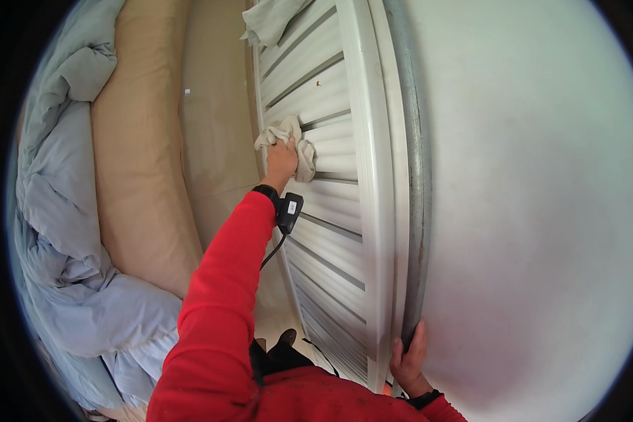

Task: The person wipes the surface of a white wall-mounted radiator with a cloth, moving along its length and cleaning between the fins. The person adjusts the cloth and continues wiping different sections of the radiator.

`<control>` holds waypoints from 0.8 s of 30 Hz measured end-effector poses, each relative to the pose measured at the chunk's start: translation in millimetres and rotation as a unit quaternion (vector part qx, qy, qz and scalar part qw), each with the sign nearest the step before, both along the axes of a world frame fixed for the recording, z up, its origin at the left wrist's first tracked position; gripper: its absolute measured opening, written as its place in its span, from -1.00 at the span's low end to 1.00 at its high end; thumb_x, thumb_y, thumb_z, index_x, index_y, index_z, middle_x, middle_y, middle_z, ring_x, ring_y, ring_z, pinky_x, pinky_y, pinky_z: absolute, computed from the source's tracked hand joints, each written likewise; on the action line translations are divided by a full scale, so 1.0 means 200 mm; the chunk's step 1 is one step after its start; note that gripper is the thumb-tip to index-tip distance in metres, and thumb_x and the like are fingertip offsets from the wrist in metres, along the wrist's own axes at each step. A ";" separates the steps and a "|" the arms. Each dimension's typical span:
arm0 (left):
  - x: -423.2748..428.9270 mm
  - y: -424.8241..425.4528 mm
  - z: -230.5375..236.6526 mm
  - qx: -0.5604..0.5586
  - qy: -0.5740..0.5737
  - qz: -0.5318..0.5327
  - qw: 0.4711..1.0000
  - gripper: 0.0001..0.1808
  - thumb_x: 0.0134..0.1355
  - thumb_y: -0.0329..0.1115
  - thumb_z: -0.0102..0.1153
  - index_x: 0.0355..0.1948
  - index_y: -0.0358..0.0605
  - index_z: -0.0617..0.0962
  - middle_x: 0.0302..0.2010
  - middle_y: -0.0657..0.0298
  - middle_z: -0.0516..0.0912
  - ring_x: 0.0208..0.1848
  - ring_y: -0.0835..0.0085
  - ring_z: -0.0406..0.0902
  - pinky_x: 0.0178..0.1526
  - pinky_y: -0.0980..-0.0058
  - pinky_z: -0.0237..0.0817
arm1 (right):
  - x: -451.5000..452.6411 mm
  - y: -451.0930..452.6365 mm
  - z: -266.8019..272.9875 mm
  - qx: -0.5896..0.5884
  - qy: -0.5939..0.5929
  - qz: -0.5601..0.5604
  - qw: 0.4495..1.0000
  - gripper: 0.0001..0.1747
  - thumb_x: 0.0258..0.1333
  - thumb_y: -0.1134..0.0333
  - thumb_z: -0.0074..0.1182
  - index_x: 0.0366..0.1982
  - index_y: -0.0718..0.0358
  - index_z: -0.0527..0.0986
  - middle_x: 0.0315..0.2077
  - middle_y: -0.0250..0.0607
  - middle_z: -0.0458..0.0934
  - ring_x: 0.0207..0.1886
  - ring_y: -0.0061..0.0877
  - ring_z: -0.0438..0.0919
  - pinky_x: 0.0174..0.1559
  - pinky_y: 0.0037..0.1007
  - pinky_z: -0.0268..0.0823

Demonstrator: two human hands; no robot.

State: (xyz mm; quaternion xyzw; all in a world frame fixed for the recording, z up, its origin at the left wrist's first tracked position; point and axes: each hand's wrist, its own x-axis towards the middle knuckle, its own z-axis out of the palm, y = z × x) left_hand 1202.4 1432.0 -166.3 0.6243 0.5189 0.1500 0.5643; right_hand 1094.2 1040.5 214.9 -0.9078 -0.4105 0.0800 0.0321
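My left hand [282, 158] holds a crumpled off-white cloth [305, 161] against the slats of a white slatted panel [329, 198]. A black device with a cable is strapped at my left wrist. At the lower right, my right hand [411, 358] is around the lower end of a grey metal pipe [416, 174], with the thumb on one side and the fingers on the other. The pipe runs along the panel's white frame [372, 158]. A second light cloth [271, 21] lies over the panel's upper end. A small brown speck [318, 84] marks one slat.
A bed with a tan-covered side [137, 158] and a rumpled pale blue quilt [63, 174] stands on the left. Beige tiled floor [211, 126] runs between bed and panel. A broad whitish surface [522, 184] fills the right. A dark shoe [288, 336] shows below.
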 end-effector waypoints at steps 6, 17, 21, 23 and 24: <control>0.00 0.07 0.49 0.009 -0.285 0.092 0.954 -0.40 0.41 -0.02 -0.13 0.21 -0.37 0.39 0.21 -0.33 0.40 0.26 -0.20 0.31 0.34 0.15 0.11 | 0.14 0.38 0.06 0.021 -0.047 0.085 0.995 -0.31 0.09 0.63 0.04 0.29 0.47 0.18 0.28 0.30 0.21 0.31 0.11 0.27 0.33 -0.11 0.12; 0.30 0.44 0.93 0.126 -0.458 0.120 0.872 -0.39 0.40 -0.15 -0.12 0.36 -0.31 0.25 0.35 -0.24 0.25 0.40 -0.11 0.15 0.44 0.21 -0.07 | 0.45 1.03 0.02 0.024 -0.071 0.152 0.985 -0.31 0.12 0.62 0.06 0.30 0.45 0.18 0.34 0.36 0.07 0.38 0.15 0.17 0.36 -0.10 0.10; 0.37 0.49 0.79 0.135 -0.404 0.121 0.896 -0.43 0.37 -0.21 -0.03 0.33 -0.25 0.32 0.37 -0.21 0.24 0.37 -0.14 0.19 0.42 0.19 -0.03 | 0.47 1.01 -0.01 0.008 -0.066 0.146 0.987 -0.24 0.08 0.66 0.01 0.35 0.39 0.12 0.37 0.35 0.02 0.43 0.15 0.10 0.40 -0.06 -0.01; 0.38 0.52 0.72 0.207 -0.355 0.135 0.902 -0.44 0.34 -0.24 0.01 0.31 -0.22 0.35 0.34 -0.22 0.28 0.33 -0.16 0.24 0.39 0.17 0.02 | 0.47 1.00 -0.01 0.002 -0.069 0.142 0.987 -0.22 0.09 0.65 0.01 0.37 0.37 0.10 0.37 0.36 0.01 0.43 0.17 0.09 0.40 -0.03 -0.02; 0.39 0.54 0.68 0.203 -0.318 0.122 0.918 -0.45 0.32 -0.25 0.03 0.30 -0.21 0.37 0.33 -0.22 0.29 0.30 -0.16 0.26 0.37 0.15 0.04 | 0.47 0.99 -0.01 -0.001 -0.077 0.150 0.986 -0.23 0.09 0.63 0.03 0.36 0.37 0.10 0.36 0.40 0.01 0.42 0.19 0.10 0.38 -0.01 0.00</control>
